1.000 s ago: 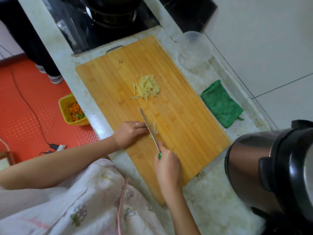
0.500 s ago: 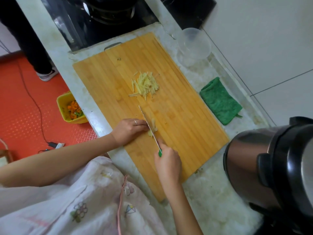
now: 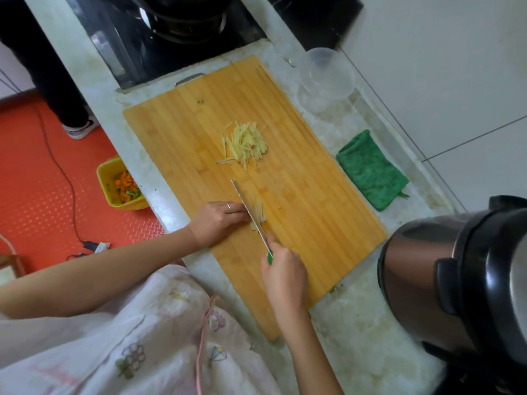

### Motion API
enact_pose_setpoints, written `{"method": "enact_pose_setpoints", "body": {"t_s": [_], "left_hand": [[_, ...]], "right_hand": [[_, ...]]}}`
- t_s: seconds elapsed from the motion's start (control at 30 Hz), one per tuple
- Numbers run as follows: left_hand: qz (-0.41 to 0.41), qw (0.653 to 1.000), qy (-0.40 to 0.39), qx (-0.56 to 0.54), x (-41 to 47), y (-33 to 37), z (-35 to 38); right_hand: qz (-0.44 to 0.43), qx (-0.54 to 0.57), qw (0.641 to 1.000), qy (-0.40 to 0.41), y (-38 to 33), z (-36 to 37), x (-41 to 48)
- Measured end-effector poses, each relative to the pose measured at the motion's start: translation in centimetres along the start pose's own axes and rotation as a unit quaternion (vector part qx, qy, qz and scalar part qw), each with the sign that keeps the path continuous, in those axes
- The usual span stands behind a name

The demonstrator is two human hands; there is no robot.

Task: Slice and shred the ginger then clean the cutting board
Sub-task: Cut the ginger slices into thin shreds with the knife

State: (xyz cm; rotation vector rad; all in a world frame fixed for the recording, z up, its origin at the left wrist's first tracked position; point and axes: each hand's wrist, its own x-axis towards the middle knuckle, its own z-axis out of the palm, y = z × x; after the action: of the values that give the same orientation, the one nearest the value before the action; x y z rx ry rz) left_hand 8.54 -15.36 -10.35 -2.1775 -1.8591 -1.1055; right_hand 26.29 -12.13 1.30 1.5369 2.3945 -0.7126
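Right grip [image 3: 285, 276] around green-handled knife [image 3: 249, 213]

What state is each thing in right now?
Left hand: holds ginger down on board.
Right hand: grips knife handle.
Knife: blade on the ginger.
Ginger: partly cut, beside blade.
Shreds: piled mid-board.
Board: on counter, scraps on it.
Cloth: folded, beside board.
Bowl: upright, looks empty.
Bin: holds vegetable scraps.

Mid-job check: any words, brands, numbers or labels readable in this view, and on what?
No text can be read.
White garment: faint pink mark at lower left, too blurred to read; otherwise drawings only.
Electric cooker, knife, cutting board: no print visible.
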Motion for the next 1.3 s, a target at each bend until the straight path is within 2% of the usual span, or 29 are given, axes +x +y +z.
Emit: {"method": "enact_pose_setpoints", "body": {"t_s": [0.67,0.9,1.3], "left_hand": [[0.009,1.000,0.002,0.017,0.1,0.2,-0.2],[0.007,1.000,0.001,0.004,0.1,0.2,-0.2],[0.009,1.000,-0.001,0.008,0.3,0.3,-0.3]], "right_hand": [[0.018,-0.024,0.999,-0.029,-0.5,0.2,-0.7],[0.012,0.009,1.000,-0.014,-0.6,-0.3,-0.5],[0.016,0.002,1.000,-0.025,-0.8,0.2,-0.2]]}}
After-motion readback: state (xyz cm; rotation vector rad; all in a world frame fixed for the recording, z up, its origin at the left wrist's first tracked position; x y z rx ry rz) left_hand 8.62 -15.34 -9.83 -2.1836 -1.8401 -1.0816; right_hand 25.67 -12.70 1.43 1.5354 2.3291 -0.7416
